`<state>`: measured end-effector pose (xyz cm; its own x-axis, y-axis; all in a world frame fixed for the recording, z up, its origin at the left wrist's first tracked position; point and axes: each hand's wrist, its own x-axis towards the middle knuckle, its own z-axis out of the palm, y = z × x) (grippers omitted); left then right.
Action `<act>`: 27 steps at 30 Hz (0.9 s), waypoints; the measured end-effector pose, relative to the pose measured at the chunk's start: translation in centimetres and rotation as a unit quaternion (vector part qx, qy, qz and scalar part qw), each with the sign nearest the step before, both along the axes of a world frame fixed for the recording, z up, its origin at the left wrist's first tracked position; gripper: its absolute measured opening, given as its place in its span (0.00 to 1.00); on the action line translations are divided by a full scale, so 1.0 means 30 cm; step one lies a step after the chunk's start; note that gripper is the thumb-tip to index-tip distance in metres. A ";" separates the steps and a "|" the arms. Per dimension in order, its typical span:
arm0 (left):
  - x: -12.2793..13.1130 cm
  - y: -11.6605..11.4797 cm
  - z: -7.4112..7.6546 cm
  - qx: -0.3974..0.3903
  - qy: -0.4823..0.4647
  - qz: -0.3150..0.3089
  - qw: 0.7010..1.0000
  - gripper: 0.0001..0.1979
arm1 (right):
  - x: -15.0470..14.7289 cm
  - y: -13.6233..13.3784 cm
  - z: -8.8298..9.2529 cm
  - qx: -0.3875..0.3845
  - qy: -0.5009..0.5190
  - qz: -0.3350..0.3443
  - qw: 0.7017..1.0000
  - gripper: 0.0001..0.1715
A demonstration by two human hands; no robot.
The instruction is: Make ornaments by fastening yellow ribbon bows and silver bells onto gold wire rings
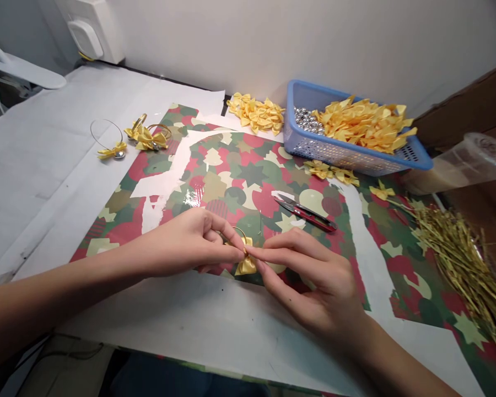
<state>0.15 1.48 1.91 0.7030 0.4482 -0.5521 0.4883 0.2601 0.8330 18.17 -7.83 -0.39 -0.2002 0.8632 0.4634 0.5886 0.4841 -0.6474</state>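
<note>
Near the front edge of the table (215,325), the left hand (192,240) pinches the gold ring (240,229) against the yellow bow (246,267), whose side the right hand's (320,278) fingertips grip, best lightly, sparing its loops.

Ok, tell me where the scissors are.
In the head view, the scissors lie right of centre on the patterned paper, between the right hand and the blue basket.

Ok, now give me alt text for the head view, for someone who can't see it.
A left hand pinches a yellow bow with a thin hoop as the right hand touches it, over patterned paper. Snips lie beyond; behind, a blue basket holds more yellow bows and silvery pieces.
</note>
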 end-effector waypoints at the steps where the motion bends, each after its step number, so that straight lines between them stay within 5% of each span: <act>1: 0.000 0.000 0.001 0.000 -0.003 0.002 1.000 0.06 | 0.002 0.002 0.001 0.004 -0.004 0.001 1.000 0.12; 12: 0.006 -0.002 0.013 0.007 -0.007 0.010 1.000 0.10 | 0.020 0.017 0.003 0.039 -0.006 0.012 0.999 0.14; 27: 0.005 -0.007 0.010 0.014 -0.018 0.039 0.999 0.09 | 0.015 0.009 -0.004 -0.082 0.098 -0.004 0.992 0.15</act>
